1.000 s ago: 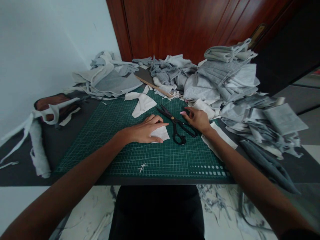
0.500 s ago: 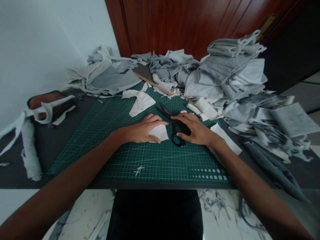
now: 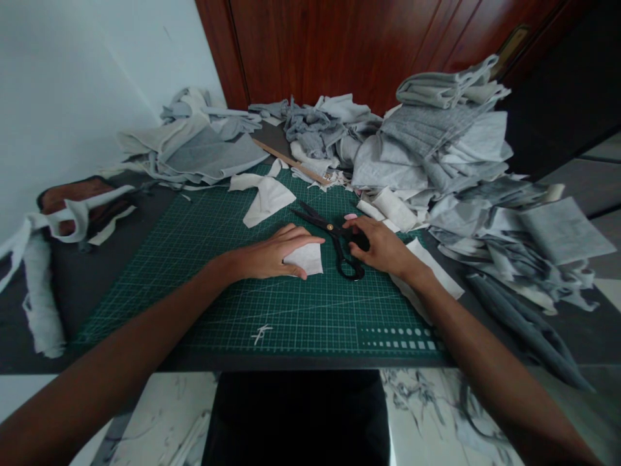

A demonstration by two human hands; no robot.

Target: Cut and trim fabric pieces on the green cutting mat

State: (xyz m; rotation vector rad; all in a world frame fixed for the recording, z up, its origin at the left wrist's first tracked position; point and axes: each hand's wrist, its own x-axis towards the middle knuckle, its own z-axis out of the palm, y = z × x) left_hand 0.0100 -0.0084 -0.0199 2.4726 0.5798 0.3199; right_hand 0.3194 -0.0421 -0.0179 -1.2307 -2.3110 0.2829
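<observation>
My left hand point(image 3: 269, 252) lies open on a small white cloth piece point(image 3: 308, 257) on the green cutting mat point(image 3: 291, 310). Its fingers stretch across the upper side, thumb apart below, covering part of the cloth. Black scissors point(image 3: 330, 228) rest on the mat between my hands, blades slightly parted and pointing to the upper left. Just right of them is my right hand point(image 3: 378, 246), fingers curved and thumb spread, with no grip on the scissors visible. A small pink piece point(image 3: 350, 217) shows by its fingertips. Under my right forearm lies another white cloth piece point(image 3: 436, 268).
Grey and white fabric is heaped at the right point(image 3: 436, 142) and back left point(image 3: 204, 149). A wooden ruler point(image 3: 291, 160) lies at the back. A white cloth scrap point(image 3: 269, 197) and several thin trimmings point(image 3: 262, 333) are on the mat. A brown pouch point(image 3: 72, 200) sits left.
The scissors have turned slightly on the mat, and my right hand has come off them, towards the pink piece. My left hand stays on the cloth. The view has shifted slightly.
</observation>
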